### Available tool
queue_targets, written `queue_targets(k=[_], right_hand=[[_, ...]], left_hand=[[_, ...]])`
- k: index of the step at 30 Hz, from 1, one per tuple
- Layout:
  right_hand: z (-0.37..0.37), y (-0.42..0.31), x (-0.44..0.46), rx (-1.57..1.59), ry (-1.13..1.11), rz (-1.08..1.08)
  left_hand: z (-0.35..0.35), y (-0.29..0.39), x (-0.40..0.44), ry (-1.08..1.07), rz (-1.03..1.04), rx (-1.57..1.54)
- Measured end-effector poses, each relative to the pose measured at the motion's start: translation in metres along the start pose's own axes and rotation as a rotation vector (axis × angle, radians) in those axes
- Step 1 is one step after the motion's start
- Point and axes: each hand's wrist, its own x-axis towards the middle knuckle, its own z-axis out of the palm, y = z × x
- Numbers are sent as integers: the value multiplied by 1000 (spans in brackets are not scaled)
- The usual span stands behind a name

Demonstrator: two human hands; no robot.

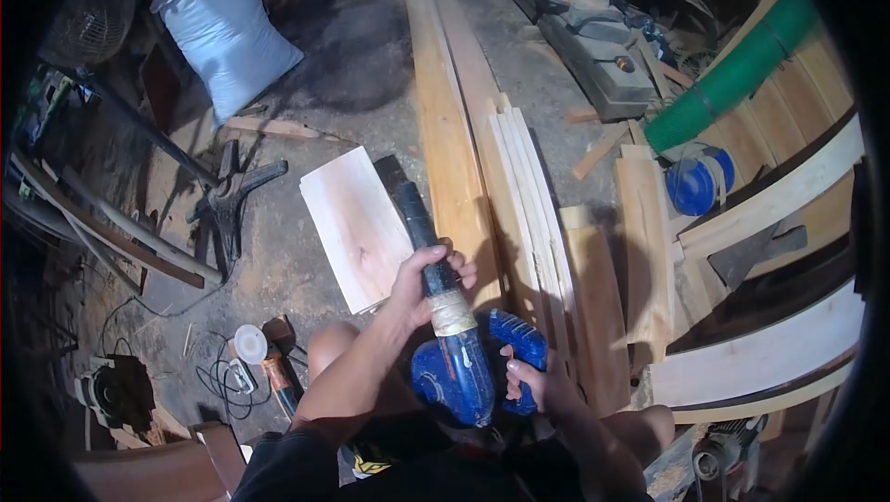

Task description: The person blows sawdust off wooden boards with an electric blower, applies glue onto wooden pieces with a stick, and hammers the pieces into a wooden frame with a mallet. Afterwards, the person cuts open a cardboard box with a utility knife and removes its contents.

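A blue electric blower [468, 368] with a black nozzle is held over my lap, its nozzle pointing away from me. My left hand [419, 284] wraps around the black tube, just above a band of pale tape. The blower's rear handle is in my right hand [530, 380], whose fingers curl round it; the trigger cannot be made out. Just left of the nozzle lies a pale wooden board [350, 224]. Beyond the blower, long wooden planks [436, 103] stretch away along the floor.
An angle grinder [269, 363] with its cord lies at lower left. A stand base [230, 191] and a full white sack [222, 34] are farther off. On the right are a bundle of thin strips [528, 187], a green roll [732, 76], a blue round container [695, 185] and curved wooden pieces [769, 349].
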Motion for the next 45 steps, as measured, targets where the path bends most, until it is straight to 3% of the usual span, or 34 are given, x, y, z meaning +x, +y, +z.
queue_targets(k=[6, 8, 11, 16, 19, 20, 21, 24, 25, 31, 35, 38, 39, 42, 45], right_hand=[[19, -5, -5, 72, 93, 77], [22, -8, -3, 40, 122, 67], [23, -7, 3, -259, 173, -46], [14, 12, 9, -272, 174, -71], [-2, 4, 15, -178, 77, -32], [-7, 0, 15, -135, 38, -2], [-8, -7, 14, 40, -17, 9], [5, -9, 14, 94, 15, 67], [11, -9, 15, -10, 86, 21], [10, 10, 27, -553, 277, -155], [23, 10, 21, -899, 338, -340], [15, 6, 21, -895, 344, -361], [8, 9, 22, -782, 318, -328], [-6, 9, 27, -466, 222, -186], [11, -21, 17, -255, 190, -49]], left_hand=[[-3, -13, 8, 242, -13, -43], [10, -11, 5, 364, 10, 84], [9, -10, 1, 513, 53, 313], [7, -18, 4, 631, 149, 429], [0, -4, 3, 331, 21, 75], [6, 1, -3, 140, 43, 11], [17, 2, -4, 166, 79, 3], [7, -1, 9, 123, 90, -4], [4, -2, 12, 93, 76, -8], [2, -13, 15, 601, 134, 388], [-21, -27, 19, 777, 255, 591], [-24, -21, 26, 616, 171, 489], [-20, -11, 23, 493, 53, 375], [1, -1, 14, 231, 92, 120], [-11, -2, 24, 178, 128, 143]])
